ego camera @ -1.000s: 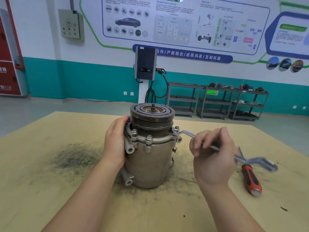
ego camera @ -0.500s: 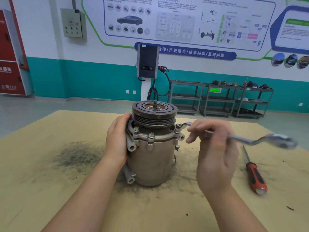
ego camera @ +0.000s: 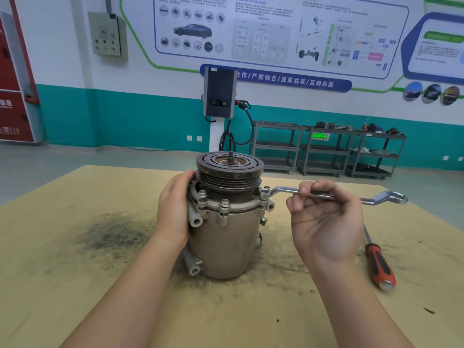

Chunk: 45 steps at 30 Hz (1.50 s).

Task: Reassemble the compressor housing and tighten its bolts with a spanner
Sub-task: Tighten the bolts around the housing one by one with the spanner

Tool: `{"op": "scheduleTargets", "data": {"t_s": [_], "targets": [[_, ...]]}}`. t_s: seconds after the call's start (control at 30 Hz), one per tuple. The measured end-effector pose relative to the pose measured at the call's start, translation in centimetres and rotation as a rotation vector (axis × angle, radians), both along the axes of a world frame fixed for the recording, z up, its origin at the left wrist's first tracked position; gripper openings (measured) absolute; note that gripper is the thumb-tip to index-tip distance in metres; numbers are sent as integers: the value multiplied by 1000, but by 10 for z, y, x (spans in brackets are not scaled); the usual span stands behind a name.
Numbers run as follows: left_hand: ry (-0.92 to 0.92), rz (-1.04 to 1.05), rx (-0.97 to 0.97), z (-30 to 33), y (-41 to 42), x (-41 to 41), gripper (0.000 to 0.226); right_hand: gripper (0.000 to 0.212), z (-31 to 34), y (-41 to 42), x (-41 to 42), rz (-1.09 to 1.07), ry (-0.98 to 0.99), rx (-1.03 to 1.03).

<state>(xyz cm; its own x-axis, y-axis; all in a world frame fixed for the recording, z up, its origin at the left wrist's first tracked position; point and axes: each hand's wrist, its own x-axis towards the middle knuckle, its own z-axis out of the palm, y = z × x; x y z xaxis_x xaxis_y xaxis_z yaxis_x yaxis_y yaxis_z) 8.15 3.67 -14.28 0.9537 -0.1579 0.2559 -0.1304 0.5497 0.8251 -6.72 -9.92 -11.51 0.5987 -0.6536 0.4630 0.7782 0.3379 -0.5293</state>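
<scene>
1. A dark, sooty smudge (ego camera: pixel 113 234) stains the tan wooden tabletop (ego camera: pixel 62 285) at the left, well clear of the work.
2. The left hand (ego camera: pixel 173 212) is wrapped around the left side of the upright grey cast-metal compressor housing (ego camera: pixel 226 242), fingers curled behind it, probably to stop the body turning under the spanner's pull.
3. The housing stands at the table's middle, its dark grooved pulley (ego camera: pixel 229 169) on top; flange bolts (ego camera: pixel 224 204) sit in place around the collar.
4. The silver offset ring spanner (ego camera: pixel 326 195) has its ring seated over the right-hand flange bolt (ego camera: pixel 265 192). The right hand (ego camera: pixel 324 219) pinches its shank lightly with curled fingers, palm up, which suggests quick spinning rather than final tightening.
5. A red-and-black-handled screwdriver (ego camera: pixel 379 264) lies at the right, beneath the spanner's swing, not blocking it.
</scene>
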Motion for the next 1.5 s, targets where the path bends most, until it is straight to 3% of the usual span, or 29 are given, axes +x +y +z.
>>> {"op": "scheduleTargets", "data": {"t_s": [0.2,0.27,0.47,0.53,0.83,0.93,1.1,1.27,1.4,1.5], "targets": [[25,-5,4,3,0,-3,19,35,-2,-6,5,24,31,92],[30,-5,3,4,0,-4,18,29,-3,-4,6,28,41,125],[29,4,3,3,-1,-3,19,17,-11,2,12,169,80,550],[26,8,2,3,-1,-2,19,15,-10,1,13,167,83,561],[13,19,10,2,-1,-2,20,46,-5,2,2,-265,47,-357],[15,24,9,2,-1,-2,20,49,-3,5,1,-359,85,-329],[5,18,19,2,0,-3,21,59,-5,1,5,-238,113,2],[11,17,12,1,0,-2,20,51,-11,13,4,-318,15,-85],[-2,2,10,2,1,-3,18,32,-25,30,1,-629,-49,-604],[3,-7,3,2,1,-4,19,13,-32,41,7,-694,-40,-1005]]}}
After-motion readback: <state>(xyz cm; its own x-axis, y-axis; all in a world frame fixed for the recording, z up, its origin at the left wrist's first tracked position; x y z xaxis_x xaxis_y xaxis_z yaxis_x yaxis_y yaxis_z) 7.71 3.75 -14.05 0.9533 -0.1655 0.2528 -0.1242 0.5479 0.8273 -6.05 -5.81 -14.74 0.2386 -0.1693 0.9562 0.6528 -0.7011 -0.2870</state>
